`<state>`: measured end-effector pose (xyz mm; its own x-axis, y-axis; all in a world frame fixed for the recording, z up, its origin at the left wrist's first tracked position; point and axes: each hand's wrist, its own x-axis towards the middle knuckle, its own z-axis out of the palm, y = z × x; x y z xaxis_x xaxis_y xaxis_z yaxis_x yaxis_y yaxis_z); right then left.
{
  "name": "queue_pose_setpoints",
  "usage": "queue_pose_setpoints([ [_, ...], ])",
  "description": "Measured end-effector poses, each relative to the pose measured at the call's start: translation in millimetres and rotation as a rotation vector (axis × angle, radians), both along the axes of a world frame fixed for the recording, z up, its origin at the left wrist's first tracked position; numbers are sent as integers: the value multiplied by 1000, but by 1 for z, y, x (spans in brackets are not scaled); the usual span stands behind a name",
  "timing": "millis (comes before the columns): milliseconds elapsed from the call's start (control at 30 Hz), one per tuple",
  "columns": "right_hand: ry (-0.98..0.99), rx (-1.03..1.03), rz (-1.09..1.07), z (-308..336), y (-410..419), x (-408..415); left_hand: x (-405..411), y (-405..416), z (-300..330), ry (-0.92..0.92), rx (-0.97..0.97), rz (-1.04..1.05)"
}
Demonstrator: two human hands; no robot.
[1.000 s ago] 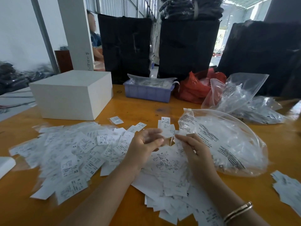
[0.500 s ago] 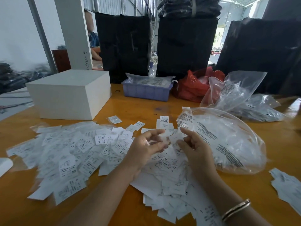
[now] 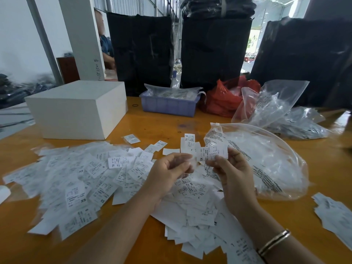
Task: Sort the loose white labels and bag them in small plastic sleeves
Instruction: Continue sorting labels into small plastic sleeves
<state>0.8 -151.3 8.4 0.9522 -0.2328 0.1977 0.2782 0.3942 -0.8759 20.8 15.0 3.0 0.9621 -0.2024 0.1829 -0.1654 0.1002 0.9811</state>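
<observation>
A heap of loose white labels (image 3: 192, 202) lies on the orange table (image 3: 152, 126) under my wrists. Left of it spread several labels in small plastic sleeves (image 3: 76, 180). My right hand (image 3: 236, 176) is raised above the heap and pinches a white label (image 3: 211, 153) between thumb and fingers. My left hand (image 3: 169, 172) faces it with curled fingers and holds a small clear sleeve (image 3: 183, 161), which is blurred. A large clear bag of empty sleeves (image 3: 270, 164) lies just right of my hands.
A white box (image 3: 76, 109) stands at the back left, with a blue crate (image 3: 167, 106), a red bag (image 3: 222, 100) and more clear bags (image 3: 274, 103) behind. Tall black bags (image 3: 215, 50) line the far edge. More labels (image 3: 335, 212) lie at the right. A person (image 3: 104, 44) sits far behind.
Both hands have risen off the heap. My right hand has lifted a label up toward the left hand, which now holds the sleeve clear of the pile.
</observation>
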Motion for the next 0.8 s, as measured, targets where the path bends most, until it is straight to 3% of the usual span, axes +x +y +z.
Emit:
queue_pose_setpoints([
  [233, 63, -65, 44, -4, 0, 3, 1, 1, 0, 31, -66, 19],
  [400, 78, -223, 13, -5, 3, 3, 3, 1, -1, 70, -104, 22],
  [800, 92, -295, -14, -5, 4, 4, 5, 4, -3, 89, -128, 34],
])
